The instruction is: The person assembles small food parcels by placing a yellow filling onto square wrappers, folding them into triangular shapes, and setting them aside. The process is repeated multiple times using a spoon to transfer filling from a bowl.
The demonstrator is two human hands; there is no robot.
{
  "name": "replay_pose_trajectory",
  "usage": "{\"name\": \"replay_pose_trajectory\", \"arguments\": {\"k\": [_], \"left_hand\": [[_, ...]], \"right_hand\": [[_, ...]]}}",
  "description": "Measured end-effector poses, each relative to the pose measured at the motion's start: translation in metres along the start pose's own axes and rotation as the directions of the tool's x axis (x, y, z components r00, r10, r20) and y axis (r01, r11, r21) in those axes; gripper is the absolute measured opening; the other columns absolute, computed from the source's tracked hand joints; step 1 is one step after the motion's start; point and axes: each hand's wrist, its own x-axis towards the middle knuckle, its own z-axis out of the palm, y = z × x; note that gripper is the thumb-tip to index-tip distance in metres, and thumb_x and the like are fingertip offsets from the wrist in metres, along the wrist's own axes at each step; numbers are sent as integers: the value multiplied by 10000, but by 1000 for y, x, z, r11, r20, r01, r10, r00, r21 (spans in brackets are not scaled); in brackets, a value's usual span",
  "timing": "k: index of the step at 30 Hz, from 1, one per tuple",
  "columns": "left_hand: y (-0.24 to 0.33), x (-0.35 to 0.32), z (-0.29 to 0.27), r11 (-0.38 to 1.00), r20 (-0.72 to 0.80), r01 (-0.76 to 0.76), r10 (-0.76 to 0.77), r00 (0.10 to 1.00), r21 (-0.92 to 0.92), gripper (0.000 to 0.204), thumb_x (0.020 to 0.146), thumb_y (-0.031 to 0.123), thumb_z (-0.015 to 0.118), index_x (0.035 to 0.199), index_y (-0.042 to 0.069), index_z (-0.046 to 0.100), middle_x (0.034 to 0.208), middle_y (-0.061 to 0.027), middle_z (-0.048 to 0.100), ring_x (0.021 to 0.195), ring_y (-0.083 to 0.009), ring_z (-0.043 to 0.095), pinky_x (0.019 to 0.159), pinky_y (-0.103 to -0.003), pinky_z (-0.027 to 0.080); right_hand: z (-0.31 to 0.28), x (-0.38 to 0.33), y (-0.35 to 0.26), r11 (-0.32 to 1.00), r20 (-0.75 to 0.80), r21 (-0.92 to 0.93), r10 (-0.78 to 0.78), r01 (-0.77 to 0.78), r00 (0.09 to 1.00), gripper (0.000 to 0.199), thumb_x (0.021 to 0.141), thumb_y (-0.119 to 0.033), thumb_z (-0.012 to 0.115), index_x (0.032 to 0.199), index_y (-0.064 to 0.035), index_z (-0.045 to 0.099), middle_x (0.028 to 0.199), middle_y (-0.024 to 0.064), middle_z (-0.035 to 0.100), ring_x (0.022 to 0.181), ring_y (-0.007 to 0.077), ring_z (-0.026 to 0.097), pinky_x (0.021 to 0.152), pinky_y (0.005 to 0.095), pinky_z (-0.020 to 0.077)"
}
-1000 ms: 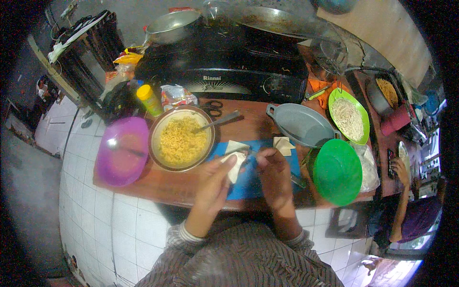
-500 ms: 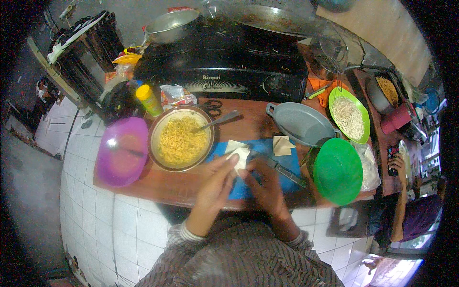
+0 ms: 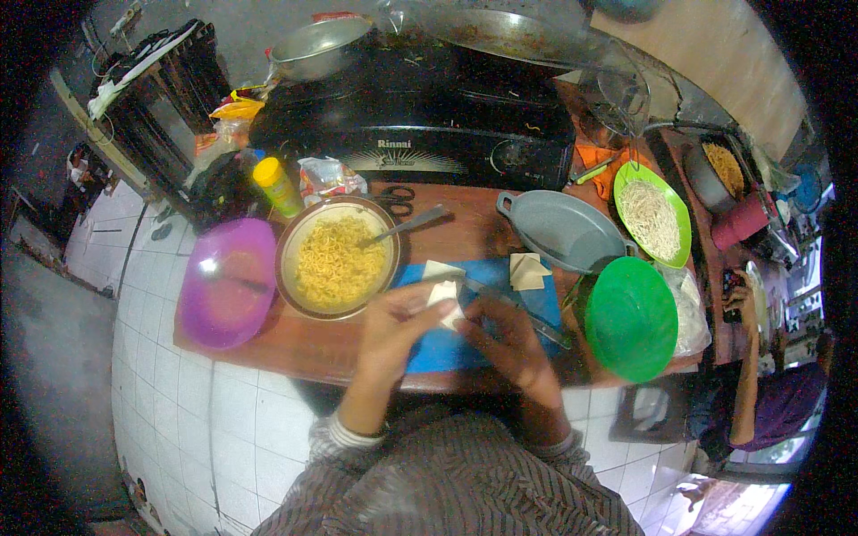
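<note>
Left hand (image 3: 386, 326), yours: thumb and fingers closed on a small white sheet (image 3: 443, 302), apparently a light pinch suited to something thin and limp.

Right hand (image 3: 509, 344), yours: fingers bent, tips at the sheet's right edge, perhaps steadying it; whether they grip it, you cannot tell.

White sheet: between your two hands, over the blue board (image 3: 447, 353), which likely gives you a clean surface below.

Pale squares, two lots: one (image 3: 441, 270) just beyond your left fingertips, one (image 3: 530, 272) farther right, both by the board's far edge, probably for short reach.

Knife (image 3: 550, 333): on the board's right side, handle slanting toward you, blade partly hidden behind your right hand.

Bowl (image 3: 288, 268): left of the board, holding yellow noodles (image 3: 338, 263); a metal utensil (image 3: 411, 225) leans in it, handle over the rim, seemingly for easy grasp.

Green bowl (image 3: 633, 322): right of the board, near your right hand.

Grey oval pan (image 3: 567, 232): beyond the board, before the stove (image 3: 357, 143).
</note>
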Motion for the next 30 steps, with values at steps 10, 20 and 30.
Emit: {"name": "replay_pose_trajectory", "arguments": {"k": [10,20,30], "left_hand": [[6,9,-12,964,-11,-26,30,999,264,239,782,223,646,834,-9,667,595,39,528,534,-32,411,463,-186,300],[9,5,-8,946,0,-82,87,996,313,226,789,194,637,848,-23,662,694,-10,616,593,-43,487,522,-182,383],[13,3,-5,965,10,-64,64,998,253,183,760,123,659,859,-30,659,779,-59,646,686,-81,559,631,-201,435]], "right_hand": [[-10,-3,-1,999,92,-29,-20,23,996,161,780,-161,628,850,-33,558,826,83,562,802,209,535,747,321,417],[-7,1,-8,995,91,46,80,-84,993,145,744,-124,651,768,-16,558,765,58,528,741,156,480,687,278,375],[-4,3,-5,999,96,46,1,-5,995,127,788,-147,603,782,-26,562,770,72,553,738,159,514,695,299,415]]}}
